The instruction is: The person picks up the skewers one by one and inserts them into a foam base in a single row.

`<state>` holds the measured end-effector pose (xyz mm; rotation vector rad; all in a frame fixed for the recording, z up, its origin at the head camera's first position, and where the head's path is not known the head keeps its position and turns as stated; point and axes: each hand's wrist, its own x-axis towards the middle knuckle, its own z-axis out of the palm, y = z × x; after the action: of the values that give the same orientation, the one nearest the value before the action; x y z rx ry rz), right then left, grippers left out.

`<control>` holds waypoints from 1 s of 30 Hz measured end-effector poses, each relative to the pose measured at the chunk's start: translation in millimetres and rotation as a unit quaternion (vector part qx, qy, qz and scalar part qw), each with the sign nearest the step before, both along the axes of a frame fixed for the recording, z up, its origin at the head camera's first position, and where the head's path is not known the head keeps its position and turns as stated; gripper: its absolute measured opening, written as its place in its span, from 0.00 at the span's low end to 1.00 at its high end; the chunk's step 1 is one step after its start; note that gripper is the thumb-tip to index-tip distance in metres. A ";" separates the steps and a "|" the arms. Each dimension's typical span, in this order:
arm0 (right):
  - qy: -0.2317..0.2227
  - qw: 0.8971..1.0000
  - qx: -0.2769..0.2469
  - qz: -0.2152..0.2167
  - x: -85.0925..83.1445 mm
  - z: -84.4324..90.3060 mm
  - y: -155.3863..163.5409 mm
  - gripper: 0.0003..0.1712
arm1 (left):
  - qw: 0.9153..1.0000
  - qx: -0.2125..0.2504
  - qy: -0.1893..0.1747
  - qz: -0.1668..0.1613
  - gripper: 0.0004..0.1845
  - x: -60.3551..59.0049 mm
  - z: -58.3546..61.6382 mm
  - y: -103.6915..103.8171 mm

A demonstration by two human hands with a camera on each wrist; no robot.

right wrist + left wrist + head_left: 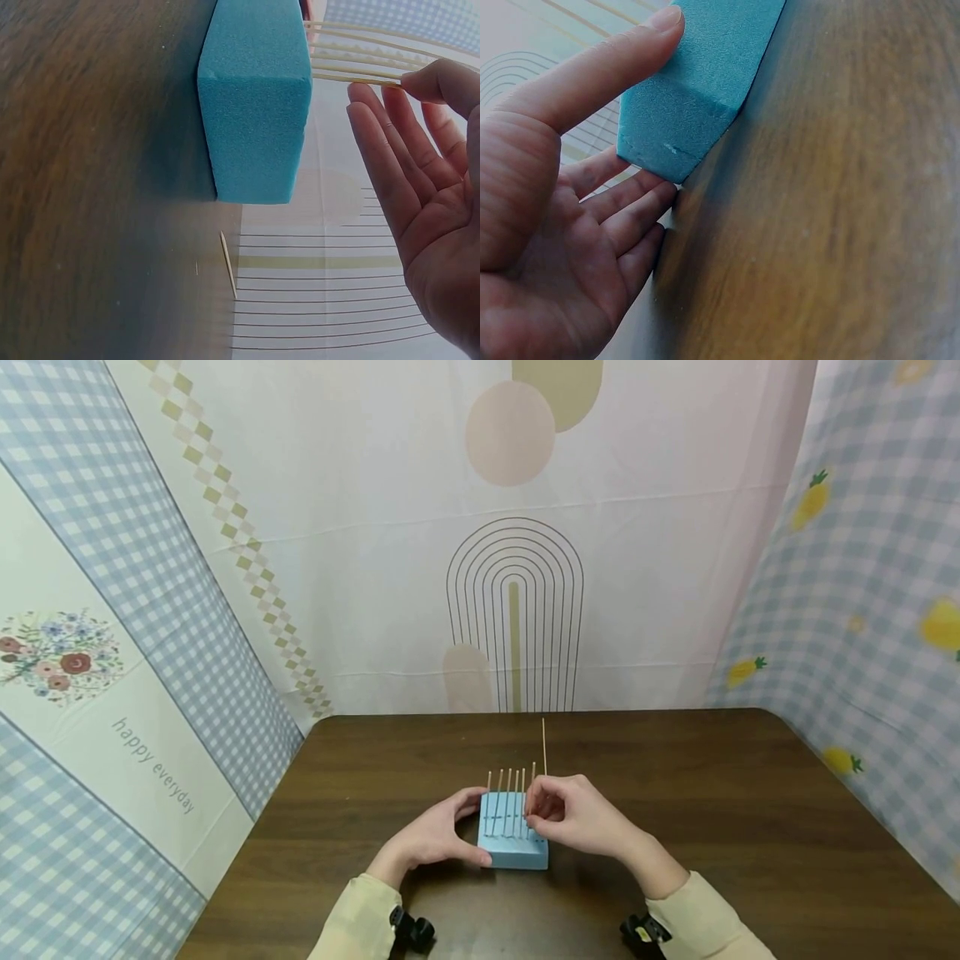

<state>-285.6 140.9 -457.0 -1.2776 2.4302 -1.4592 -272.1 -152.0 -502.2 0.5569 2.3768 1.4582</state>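
Note:
A light blue foam block (pixel 517 858) stands on the table, with several thin wooden sticks (pixel 522 781) upright in its top. My left hand (pixel 431 837) holds the block at its left side. In the left wrist view the thumb (pixel 641 41) lies along one face, while the other fingers reach the opposite side near the table. At the block's right side, my right hand (pixel 573 814) pinches a stick (pixel 360 79) between thumb and fingertips. That stick's lower end meets the block's top in the right wrist view.
One loose pointed stick (pixel 229 266) lies on the dark wooden table (pixel 712 793) beyond the block. A printed cloth (pixel 375 568) hangs along the table's far edge, with checked cloths at both sides.

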 end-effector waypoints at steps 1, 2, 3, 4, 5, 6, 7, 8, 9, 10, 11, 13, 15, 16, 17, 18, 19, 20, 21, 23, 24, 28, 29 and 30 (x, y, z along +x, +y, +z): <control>-0.003 1.000 0.003 0.001 0.2 0.0 -0.3 0.11 | 1.000 0.001 0.000 0.000 0.56 0.2 -0.2 -0.1; -0.005 1.000 0.007 0.001 0.4 0.1 -0.6 0.11 | 1.000 0.001 0.000 -0.001 0.56 0.4 -0.2 -0.2; -0.007 1.000 0.010 0.001 0.6 0.1 -0.8 0.10 | 1.000 0.000 0.001 -0.001 0.56 0.5 -0.3 -0.3; -0.007 1.000 0.014 0.001 0.8 0.1 -1.1 0.10 | 1.000 0.000 0.000 -0.001 0.56 0.6 -0.3 -0.4; -0.008 1.000 0.016 0.001 0.8 0.1 -1.4 0.10 | 1.000 0.000 0.000 -0.001 0.56 0.8 -0.2 -0.5; -0.008 1.000 0.019 0.001 0.7 -0.1 -1.6 0.10 | 1.000 -0.001 -0.001 0.000 0.56 0.7 -0.2 -0.6; -0.007 1.000 0.021 0.000 0.6 -0.2 -1.8 0.10 | 1.000 -0.001 -0.001 0.001 0.56 0.7 0.1 -0.6; -0.006 1.000 0.023 -0.001 0.4 -0.4 -2.0 0.10 | 1.000 -0.001 -0.002 0.002 0.56 0.6 0.3 -0.7; -0.005 1.000 0.025 -0.001 0.3 -0.5 -2.1 0.10 | 1.000 0.000 -0.003 0.002 0.56 0.6 0.4 -0.7; -0.004 1.000 0.027 -0.002 0.1 -0.6 -2.2 0.10 | 1.000 0.000 -0.003 0.003 0.56 0.5 0.6 -0.6; -0.004 1.000 0.029 -0.003 0.0 -0.7 -2.3 0.10 | 1.000 0.000 -0.003 0.003 0.56 0.4 0.8 -0.6; -0.005 0.999 0.034 -0.004 -0.1 -1.1 -2.4 0.10 | 1.000 0.001 -0.003 0.002 0.56 0.4 1.0 -0.6; -0.008 0.999 0.039 -0.005 0.0 -1.5 -2.7 0.11 | 1.000 0.002 -0.003 0.001 0.56 0.7 1.1 -0.5; -0.010 0.999 0.042 -0.006 -0.2 -1.6 -2.8 0.11 | 1.000 0.003 -0.003 0.001 0.56 0.6 1.2 -0.5; -0.012 0.999 0.045 -0.007 -0.3 -1.8 -2.9 0.11 | 1.000 0.004 -0.003 0.000 0.56 0.6 1.2 -0.4; -0.014 0.999 0.048 -0.008 -0.4 -2.0 -3.0 0.11 | 1.000 0.005 -0.004 0.000 0.56 0.6 1.2 -0.4; -0.015 0.999 0.050 -0.008 -0.5 -2.1 -3.1 0.11 | 1.000 0.006 -0.004 0.000 0.56 0.5 1.1 -0.4; -0.015 0.999 0.051 -0.008 -0.4 -2.0 -3.0 0.11 | 1.000 0.006 -0.004 0.001 0.56 0.3 0.9 -0.4; -0.017 0.998 0.053 -0.008 -0.5 -2.0 -3.0 0.11 | 1.000 0.007 -0.004 0.000 0.56 0.1 0.7 -0.4; -0.018 0.998 0.056 -0.009 -0.4 -1.9 -2.9 0.11 | 1.000 0.006 -0.004 0.000 0.56 -0.2 0.5 -0.5; -0.019 0.998 0.058 -0.008 -0.3 -1.7 -2.8 0.11 | 1.000 0.006 -0.004 0.000 0.55 -0.4 0.3 -0.5; -0.021 0.998 0.063 -0.009 -0.1 -1.6 -2.7 0.11 | 1.000 0.008 -0.003 -0.002 0.56 -0.7 0.0 -0.4; -0.020 0.998 0.065 -0.010 0.0 -1.6 -2.7 0.11 | 1.000 0.008 -0.003 -0.003 0.56 -0.8 -0.2 -0.4; -0.020 0.998 0.065 -0.010 0.0 -1.8 -2.7 0.11 | 1.000 0.008 -0.003 -0.003 0.56 -0.9 -0.3 -0.4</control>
<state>-285.5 138.2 -458.8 -1.1897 2.4724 -1.2925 -273.0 -152.4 -502.5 0.5619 2.3582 1.4763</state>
